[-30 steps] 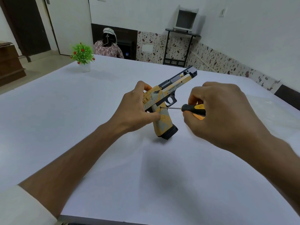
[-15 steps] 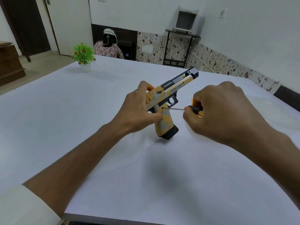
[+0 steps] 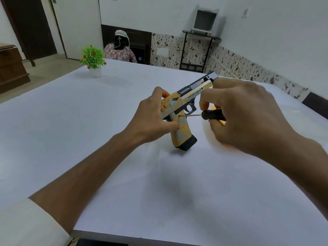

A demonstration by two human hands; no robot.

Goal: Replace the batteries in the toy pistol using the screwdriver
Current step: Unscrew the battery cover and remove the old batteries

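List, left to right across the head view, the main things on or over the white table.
Small green potted plant with red flowers → left hand → yellow-and-grey toy pistol → black-handled screwdriver → right hand.

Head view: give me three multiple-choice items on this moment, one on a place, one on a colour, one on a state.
1. Where does the screwdriver tip sit?
A. on the pistol's side, above the grip
B. in the muzzle
C. on the table

2. What colour is the handle where the fingers hold it?
A. green
B. black
C. white

3. How is the toy pistol?
A. lying flat
B. held upright
C. inside a box

Answers:
A, the screwdriver meets the toy pistol there.
B, the right hand pinches black.
B, the left hand grips it, butt down on the table.
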